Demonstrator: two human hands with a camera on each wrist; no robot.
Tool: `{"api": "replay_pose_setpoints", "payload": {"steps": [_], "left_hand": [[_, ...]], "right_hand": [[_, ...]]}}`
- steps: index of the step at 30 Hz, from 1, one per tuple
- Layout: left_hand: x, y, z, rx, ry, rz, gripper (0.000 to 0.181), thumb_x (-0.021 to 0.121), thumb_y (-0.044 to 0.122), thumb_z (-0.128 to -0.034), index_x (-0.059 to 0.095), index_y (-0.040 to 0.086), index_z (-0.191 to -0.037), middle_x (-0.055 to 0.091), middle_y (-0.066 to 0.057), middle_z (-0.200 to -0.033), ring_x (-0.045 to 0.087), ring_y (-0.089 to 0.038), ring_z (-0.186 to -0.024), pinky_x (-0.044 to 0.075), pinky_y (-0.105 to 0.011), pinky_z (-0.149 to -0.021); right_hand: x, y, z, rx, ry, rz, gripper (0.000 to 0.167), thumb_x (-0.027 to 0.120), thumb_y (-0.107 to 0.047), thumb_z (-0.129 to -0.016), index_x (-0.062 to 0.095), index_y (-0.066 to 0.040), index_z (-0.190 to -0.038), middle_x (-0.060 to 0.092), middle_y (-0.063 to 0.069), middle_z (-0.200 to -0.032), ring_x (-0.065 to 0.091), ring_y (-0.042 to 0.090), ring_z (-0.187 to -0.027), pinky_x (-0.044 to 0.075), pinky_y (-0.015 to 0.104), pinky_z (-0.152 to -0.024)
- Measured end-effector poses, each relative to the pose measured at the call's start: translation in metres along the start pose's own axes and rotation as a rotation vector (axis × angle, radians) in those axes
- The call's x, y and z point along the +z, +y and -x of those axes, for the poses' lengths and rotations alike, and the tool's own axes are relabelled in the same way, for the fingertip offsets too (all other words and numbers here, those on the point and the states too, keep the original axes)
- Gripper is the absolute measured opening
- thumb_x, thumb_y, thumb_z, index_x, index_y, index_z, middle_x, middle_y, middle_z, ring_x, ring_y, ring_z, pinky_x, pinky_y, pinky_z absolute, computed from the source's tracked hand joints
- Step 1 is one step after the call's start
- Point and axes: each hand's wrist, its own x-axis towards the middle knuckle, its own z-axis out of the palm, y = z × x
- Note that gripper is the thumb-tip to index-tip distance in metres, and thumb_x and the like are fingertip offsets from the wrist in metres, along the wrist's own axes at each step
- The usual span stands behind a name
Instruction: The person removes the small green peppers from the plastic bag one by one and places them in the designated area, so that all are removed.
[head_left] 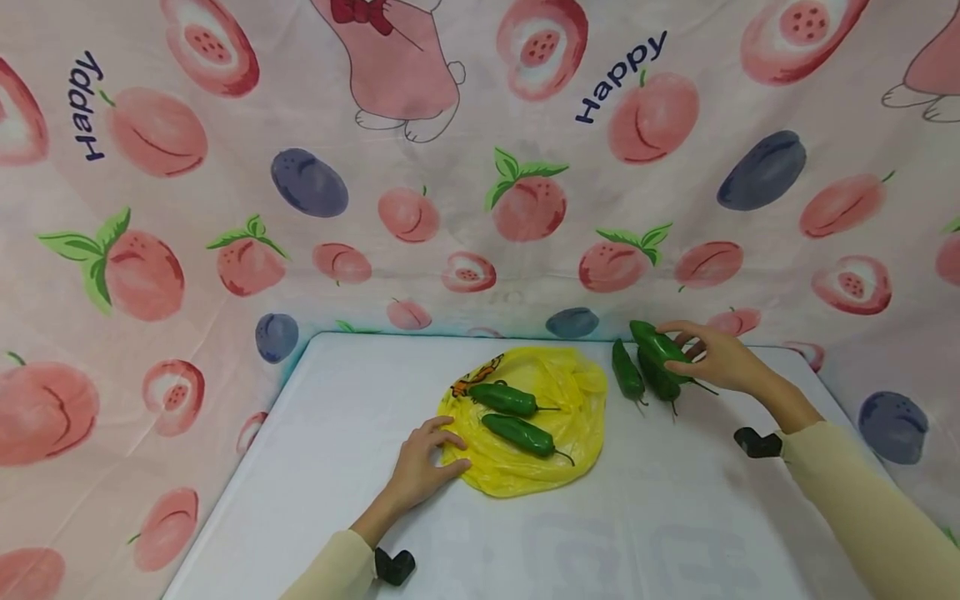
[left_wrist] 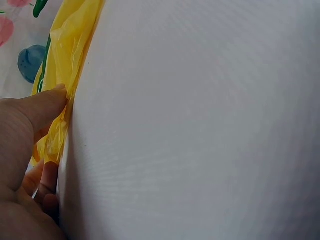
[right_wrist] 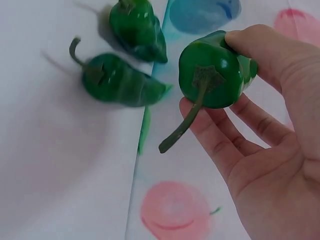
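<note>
My right hand (head_left: 722,358) grips a green chili pepper (head_left: 660,346) between thumb and fingers, at the table's far right. In the right wrist view that pepper is raised, its stem pointing toward the camera. Two more green peppers lie below and beside it on the table: one at the left (head_left: 627,372) and one partly hidden under the held one (head_left: 658,383). My left hand (head_left: 420,467) rests at the left edge of a yellow plastic bag (head_left: 480,479), its thumb touching the plastic and its fingers apart. On the bag lie an upper pepper (head_left: 504,399) and a lower pepper (head_left: 521,435).
The white table (head_left: 600,542) ends at a back edge just behind the peppers. A fruit-printed cloth (head_left: 450,167) hangs behind and around it. Dark printed marks (head_left: 480,385) show on the bag's upper left.
</note>
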Motion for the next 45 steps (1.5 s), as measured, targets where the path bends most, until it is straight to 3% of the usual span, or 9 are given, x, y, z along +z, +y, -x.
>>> {"api": "replay_pose_setpoints", "payload": {"steps": [11,18,25,32,34,41,45], "left_hand": [[0.000,0.000,0.000,-0.003,0.001,-0.008,0.017,0.085,0.026,-0.0863,0.075,0.022,-0.099,0.057,-0.011,-0.144,0.049,-0.039,-0.134,0.032,-0.065,-0.110],[-0.001,0.000,0.000,-0.004,-0.001,-0.008,0.016,0.084,0.026,-0.0869,0.075,0.023,-0.099,0.056,-0.011,-0.145,0.048,-0.040,-0.134,0.030,-0.066,-0.111],[-0.001,-0.001,-0.001,0.004,-0.002,-0.010,0.016,0.084,0.026,-0.0869,0.075,0.023,-0.100,0.056,-0.011,-0.145,0.049,-0.039,-0.134,0.031,-0.066,-0.110],[0.000,-0.002,-0.001,0.006,0.001,-0.013,0.017,0.085,0.026,-0.0865,0.075,0.023,-0.099,0.056,-0.010,-0.145,0.050,-0.038,-0.132,0.033,-0.064,-0.110],[0.000,-0.002,-0.001,0.006,0.002,-0.014,0.017,0.085,0.026,-0.0864,0.075,0.023,-0.099,0.056,-0.010,-0.144,0.051,-0.038,-0.131,0.033,-0.064,-0.109],[0.001,-0.001,-0.001,0.007,-0.001,-0.017,0.017,0.085,0.027,-0.0865,0.075,0.023,-0.099,0.056,-0.011,-0.145,0.050,-0.038,-0.132,0.033,-0.064,-0.110],[0.001,-0.001,-0.001,0.010,-0.001,-0.015,0.017,0.085,0.026,-0.0865,0.075,0.023,-0.100,0.056,-0.011,-0.145,0.050,-0.038,-0.132,0.033,-0.064,-0.109]], "right_hand": [[-0.009,0.025,0.016,0.061,0.065,-0.024,0.061,0.081,-0.023,-0.090,0.055,-0.007,-0.143,0.066,0.022,-0.114,0.066,0.042,-0.099,0.058,0.049,-0.074],[-0.012,0.030,0.018,0.090,0.095,-0.047,0.059,0.081,-0.018,-0.091,0.055,-0.002,-0.142,0.064,0.026,-0.115,0.066,0.046,-0.099,0.058,0.044,-0.074],[-0.007,0.041,0.020,0.143,0.094,-0.083,0.061,0.080,-0.021,-0.092,0.053,-0.003,-0.143,0.062,0.027,-0.116,0.064,0.049,-0.102,0.059,0.053,-0.077],[-0.001,0.051,0.022,0.163,0.101,-0.141,0.061,0.077,-0.023,-0.094,0.051,-0.002,-0.145,0.061,0.027,-0.119,0.064,0.048,-0.104,0.056,0.029,-0.072],[0.001,0.052,0.023,0.173,0.106,-0.165,0.061,0.077,-0.024,-0.095,0.051,-0.003,-0.145,0.060,0.028,-0.121,0.063,0.048,-0.105,0.055,0.027,-0.072],[0.011,0.064,0.026,0.256,0.074,-0.194,0.070,0.073,-0.038,-0.097,0.044,-0.005,-0.151,0.056,0.029,-0.129,0.059,0.050,-0.112,0.058,0.051,-0.084],[0.017,0.070,0.028,0.284,0.057,-0.205,0.073,0.072,-0.042,-0.096,0.043,-0.005,-0.152,0.056,0.029,-0.128,0.059,0.049,-0.113,0.059,0.044,-0.081]]}}
